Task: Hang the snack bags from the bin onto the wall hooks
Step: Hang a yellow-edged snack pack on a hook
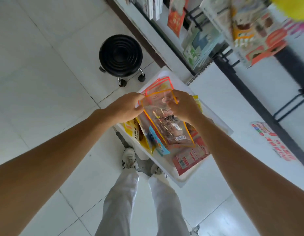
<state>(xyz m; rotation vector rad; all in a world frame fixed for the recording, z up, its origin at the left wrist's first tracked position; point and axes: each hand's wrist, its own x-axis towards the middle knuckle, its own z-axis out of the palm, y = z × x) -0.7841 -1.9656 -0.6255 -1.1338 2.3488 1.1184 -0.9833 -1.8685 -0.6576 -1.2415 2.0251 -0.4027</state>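
Note:
A clear snack bag with an orange border (166, 123) hangs between my hands above the white bin (180, 178). My left hand (125, 109) pinches its upper left corner and my right hand (183, 108) pinches its upper right edge. Behind it, more bags with red-orange borders (162, 84) lie in the bin. Other bags in the bin include a yellow one (136, 133), a blue one (158, 142) and a red one (190, 159). Snack bags (260, 40) hang from black wall hooks (195, 23) at the upper right.
A black round stool on castors (121, 56) stands on the white tiled floor left of the bin. My legs and white shoes (129, 158) are below the bin. A black shelf frame (246, 86) runs along the right, with a red floor sticker (273, 142) beside it.

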